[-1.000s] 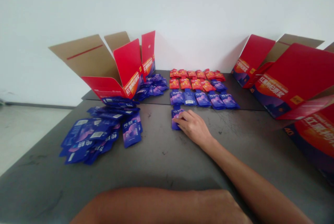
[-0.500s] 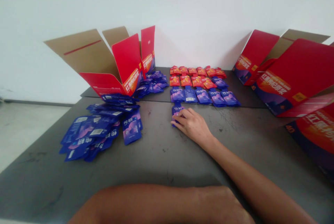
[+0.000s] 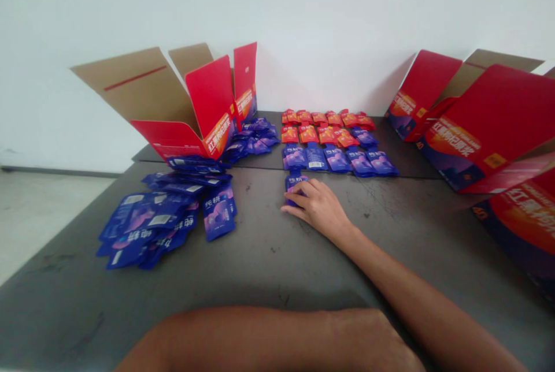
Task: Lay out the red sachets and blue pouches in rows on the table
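Purple pouches (image 3: 139, 227) lie heaped at left, 纯 legible on several, near an open red carton (image 3: 212, 100). Mid-table, another pouch (image 3: 296, 178), also marked 纯, lies just before a purple row (image 3: 336, 160). Right hand (image 3: 318, 204) touches it, thumb and fingers loosely parted. Rightward, red cartons (image 3: 459, 135) read 红黑枸杞原浆; the nearest bears 40. Left hand is out of sight.

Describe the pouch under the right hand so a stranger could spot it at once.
On the dark table, find the rows of pouches between the open red cartons. Just nearer than the left end of the all-blue row lies one blue pouch. Unlike its neighbours, it is alone in the front row, partly covered by the right hand.
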`<state>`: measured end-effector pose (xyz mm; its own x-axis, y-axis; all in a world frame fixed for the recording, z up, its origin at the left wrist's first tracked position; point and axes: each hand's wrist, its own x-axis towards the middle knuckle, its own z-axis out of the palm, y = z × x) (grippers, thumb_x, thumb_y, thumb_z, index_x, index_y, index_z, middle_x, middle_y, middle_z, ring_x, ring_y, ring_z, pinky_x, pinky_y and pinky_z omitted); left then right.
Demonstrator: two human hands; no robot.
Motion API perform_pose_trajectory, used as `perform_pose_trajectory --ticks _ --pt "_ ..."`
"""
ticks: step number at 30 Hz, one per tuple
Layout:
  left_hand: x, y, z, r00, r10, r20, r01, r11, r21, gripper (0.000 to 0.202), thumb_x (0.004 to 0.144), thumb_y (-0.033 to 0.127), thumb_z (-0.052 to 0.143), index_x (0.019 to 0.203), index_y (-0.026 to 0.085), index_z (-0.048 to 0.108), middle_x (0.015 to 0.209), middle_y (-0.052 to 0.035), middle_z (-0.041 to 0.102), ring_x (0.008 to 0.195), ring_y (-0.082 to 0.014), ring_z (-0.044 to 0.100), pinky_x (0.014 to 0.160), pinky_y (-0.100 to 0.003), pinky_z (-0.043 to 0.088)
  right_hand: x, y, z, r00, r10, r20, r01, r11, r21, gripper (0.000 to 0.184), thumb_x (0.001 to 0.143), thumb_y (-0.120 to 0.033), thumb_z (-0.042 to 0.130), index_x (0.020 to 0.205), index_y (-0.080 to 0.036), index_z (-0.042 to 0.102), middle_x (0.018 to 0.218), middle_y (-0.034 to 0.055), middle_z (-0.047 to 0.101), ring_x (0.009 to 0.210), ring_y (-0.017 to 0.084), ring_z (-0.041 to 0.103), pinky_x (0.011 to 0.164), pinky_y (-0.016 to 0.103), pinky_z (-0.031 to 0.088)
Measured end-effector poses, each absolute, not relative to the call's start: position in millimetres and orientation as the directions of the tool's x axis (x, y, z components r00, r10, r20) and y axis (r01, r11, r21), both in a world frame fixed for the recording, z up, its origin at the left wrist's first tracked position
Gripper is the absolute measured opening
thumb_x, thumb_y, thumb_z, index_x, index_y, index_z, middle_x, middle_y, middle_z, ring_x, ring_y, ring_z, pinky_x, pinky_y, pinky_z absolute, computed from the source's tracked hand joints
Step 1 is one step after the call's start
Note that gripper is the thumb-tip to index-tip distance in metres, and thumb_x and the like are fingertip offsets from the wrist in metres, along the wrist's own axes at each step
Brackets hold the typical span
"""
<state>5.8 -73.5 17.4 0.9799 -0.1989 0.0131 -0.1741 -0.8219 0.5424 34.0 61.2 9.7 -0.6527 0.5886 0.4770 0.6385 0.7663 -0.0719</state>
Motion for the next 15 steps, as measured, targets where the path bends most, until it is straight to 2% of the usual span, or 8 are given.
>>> perform_pose_trajectory --ticks 4,10,12,15 --pt "6.6 -74.6 16.3 0.981 -0.193 -0.018 -0.153 -0.827 0.541 0.031 0.103 0.027 0.049 0.118 0.013 0.072 0.109 -0.0065 0.077 0.099 -0.0188 0.074 0.058 -0.029 0.056 33.3 61.9 7.5 -0.654 0.589 0.474 0.634 0.769 -0.081 0.04 0.097 -0.054 0.066 0.114 -0.021 0.08 0.113 0.0104 0.074 0.105 0.025 0.064 0.092 0.039 0.051" --pt "3.4 -73.8 21.1 0.978 -0.205 -0.032 -0.157 -0.835 0.528 0.03 0.102 0.026 0.048 0.116 0.013 0.072 0.106 -0.0062 0.077 0.096 -0.018 0.074 0.053 -0.029 0.054 36.7 64.2 7.0 -0.636 0.563 0.528 0.622 0.779 -0.082 0.049 0.091 -0.059 0.071 0.121 -0.02 0.077 0.125 0.0124 0.073 0.113 0.028 0.064 0.099 0.043 0.052" --pt "4.9 -72.2 21.5 0.974 -0.219 -0.06 -0.154 -0.832 0.533 0.032 0.103 0.026 0.046 0.115 0.013 0.072 0.106 -0.0061 0.077 0.096 -0.0171 0.074 0.058 -0.027 0.057 37.4 60.5 10.6 -0.617 0.517 0.593 0.595 0.8 -0.079 0.049 0.091 -0.059 0.072 0.12 -0.02 0.077 0.126 0.0135 0.072 0.113 0.028 0.065 0.098 0.042 0.053" --pt "10.2 -70.9 11.3 0.971 -0.237 -0.038 -0.185 -0.84 0.51 0.035 0.103 0.027 0.044 0.118 0.012 0.072 0.109 -0.0066 0.076 0.1 -0.0169 0.073 0.068 -0.026 0.06 29.5 44.4 18.6 -0.612 0.4 0.682 0.487 0.871 -0.073 0.038 0.095 -0.054 0.071 0.112 -0.021 0.079 0.115 0.0116 0.075 0.103 0.024 0.069 0.088 0.036 0.054"
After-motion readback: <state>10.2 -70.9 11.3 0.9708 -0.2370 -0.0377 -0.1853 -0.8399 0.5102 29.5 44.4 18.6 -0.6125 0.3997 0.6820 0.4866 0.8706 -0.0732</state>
